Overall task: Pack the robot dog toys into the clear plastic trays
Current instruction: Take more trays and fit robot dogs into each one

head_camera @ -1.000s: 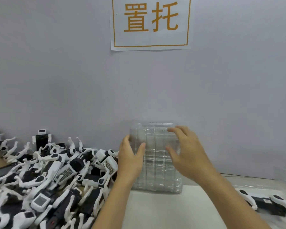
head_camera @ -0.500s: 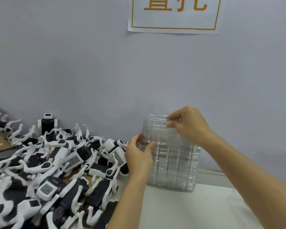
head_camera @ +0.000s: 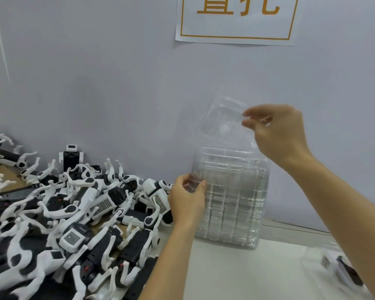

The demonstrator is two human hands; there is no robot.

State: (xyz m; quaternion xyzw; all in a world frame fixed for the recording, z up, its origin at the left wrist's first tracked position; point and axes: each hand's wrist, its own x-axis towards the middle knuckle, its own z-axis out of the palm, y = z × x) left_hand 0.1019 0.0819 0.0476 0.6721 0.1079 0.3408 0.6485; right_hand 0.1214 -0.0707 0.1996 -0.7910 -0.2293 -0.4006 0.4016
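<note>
A stack of clear plastic trays [head_camera: 232, 198] stands on edge against the grey wall. My left hand [head_camera: 187, 198] grips the stack's left edge, thumb in front. My right hand [head_camera: 277, 131] pinches one clear tray [head_camera: 222, 118] by its upper right corner; this tray is raised above the stack, blurred and tilted. A large heap of black-and-white robot dog toys [head_camera: 69, 217] covers the table to the left of the stack.
A packed tray with a robot dog [head_camera: 342, 269] lies at the lower right, partly behind my right forearm. White table surface [head_camera: 236, 271] stretches in front of the stack. A paper sign with orange characters [head_camera: 236, 18] hangs on the wall above.
My right hand has pulled one tray up and off the top of the stack. My left hand keeps its hold on the stack's left edge.
</note>
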